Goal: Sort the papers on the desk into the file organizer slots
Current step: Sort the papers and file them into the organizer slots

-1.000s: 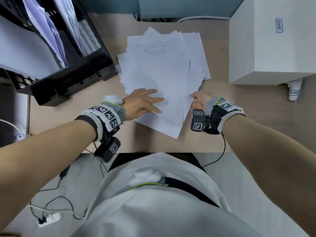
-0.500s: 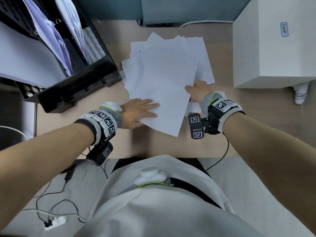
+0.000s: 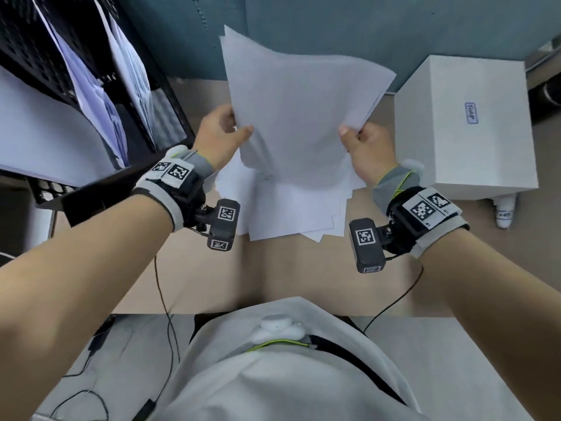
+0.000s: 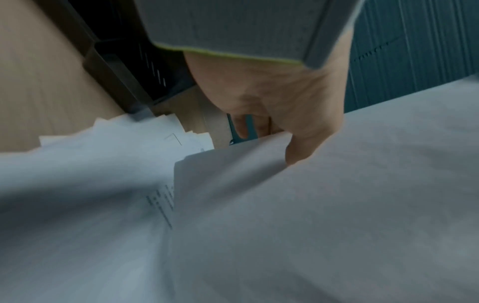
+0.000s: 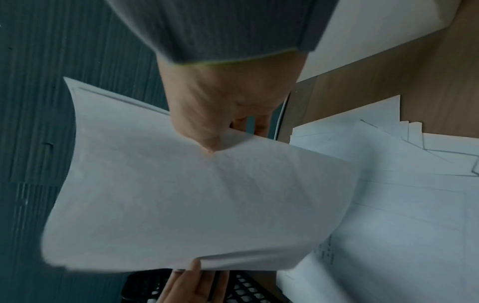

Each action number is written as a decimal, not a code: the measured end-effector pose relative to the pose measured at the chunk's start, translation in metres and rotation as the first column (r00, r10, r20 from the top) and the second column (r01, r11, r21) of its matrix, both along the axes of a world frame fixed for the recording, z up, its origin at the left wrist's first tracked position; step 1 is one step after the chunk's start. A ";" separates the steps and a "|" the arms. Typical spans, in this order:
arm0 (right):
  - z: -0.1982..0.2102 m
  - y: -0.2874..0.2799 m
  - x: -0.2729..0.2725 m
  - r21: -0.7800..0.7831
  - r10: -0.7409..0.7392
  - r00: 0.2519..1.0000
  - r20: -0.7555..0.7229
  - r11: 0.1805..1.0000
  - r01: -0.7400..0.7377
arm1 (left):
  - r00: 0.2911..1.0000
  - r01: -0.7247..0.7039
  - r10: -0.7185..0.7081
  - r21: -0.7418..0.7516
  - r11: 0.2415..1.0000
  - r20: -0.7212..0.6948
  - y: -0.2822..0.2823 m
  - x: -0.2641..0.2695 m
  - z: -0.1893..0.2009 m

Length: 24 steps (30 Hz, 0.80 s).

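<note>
A sheaf of white papers [image 3: 300, 110] is lifted off the desk and held upright between both hands. My left hand [image 3: 223, 133] pinches its left edge, thumb on the front. My right hand [image 3: 361, 141] pinches its right edge the same way. In the left wrist view the thumb presses the held papers [image 4: 337, 205]; in the right wrist view my right hand [image 5: 223, 123] grips the held papers [image 5: 194, 194]. A loose pile of papers [image 3: 291, 208] stays flat on the desk below. The black file organizer [image 3: 100, 95] stands at the left, with sheets in its slots.
A white box [image 3: 467, 126] stands on the desk to the right, a small white bottle [image 3: 505, 212] beside its front corner. A teal partition [image 3: 334, 31] runs behind the wooden desk [image 3: 197, 275]. Cables hang below the desk's front edge.
Both hands were pressing and sliding sheets on the desk pile. They have since taken hold of a sheaf by its two sides and raised it upright above the pile.
</note>
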State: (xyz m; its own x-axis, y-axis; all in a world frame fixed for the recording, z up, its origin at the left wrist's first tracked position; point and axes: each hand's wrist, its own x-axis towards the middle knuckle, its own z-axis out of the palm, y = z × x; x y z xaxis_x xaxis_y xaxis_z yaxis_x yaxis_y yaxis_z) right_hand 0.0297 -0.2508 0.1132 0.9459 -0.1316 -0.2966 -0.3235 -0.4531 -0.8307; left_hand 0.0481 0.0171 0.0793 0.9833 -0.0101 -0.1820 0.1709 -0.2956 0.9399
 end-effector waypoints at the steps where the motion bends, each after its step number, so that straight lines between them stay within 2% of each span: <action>1: -0.003 -0.003 0.001 0.000 0.001 1.000 0.013 1.000 -0.001 | 1.000 -0.028 0.028 -0.030 0.999 0.008 -0.004 0.001 -0.001; 4: -0.014 -0.012 -0.004 -0.029 0.004 0.999 -0.050 1.000 -0.006 | 0.999 -0.032 0.032 -0.059 0.998 -0.018 -0.014 -0.007 -0.013; 7: -0.028 -0.021 -0.012 -0.091 0.074 0.984 -0.164 0.992 -0.090 | 0.990 0.016 -0.021 -0.039 0.999 -0.136 -0.015 -0.017 -0.036; 9: -0.036 -0.025 -0.013 -0.082 0.087 0.981 -0.173 0.991 -0.102 | 0.981 0.019 -0.022 -0.020 1.000 -0.190 -0.017 -0.018 -0.042; 12: -0.038 -0.028 -0.009 -0.109 0.102 0.980 -0.171 0.987 -0.121 | 0.983 0.016 -0.007 0.046 0.999 -0.182 -0.022 -0.016 -0.040; 15: -0.032 -0.025 -0.002 -0.175 0.191 0.969 -0.158 0.960 -0.218 | 0.988 -0.013 0.029 0.102 0.995 -0.154 -0.020 -0.015 -0.030; 17: -0.029 -0.024 0.002 -0.191 0.233 0.962 -0.140 0.947 -0.257 | 0.989 -0.049 0.060 0.086 0.995 -0.137 -0.013 -0.018 -0.027; 21: -0.021 -0.004 -0.004 -0.197 0.353 0.925 -0.142 0.905 -0.376 | 0.983 -0.129 0.132 0.033 0.991 -0.130 0.017 -0.049 -0.018; 24: -0.019 0.028 -0.014 -0.214 0.473 0.863 -0.181 0.837 -0.503 | 0.972 -0.196 0.202 0.067 0.978 -0.116 0.046 -0.082 -0.014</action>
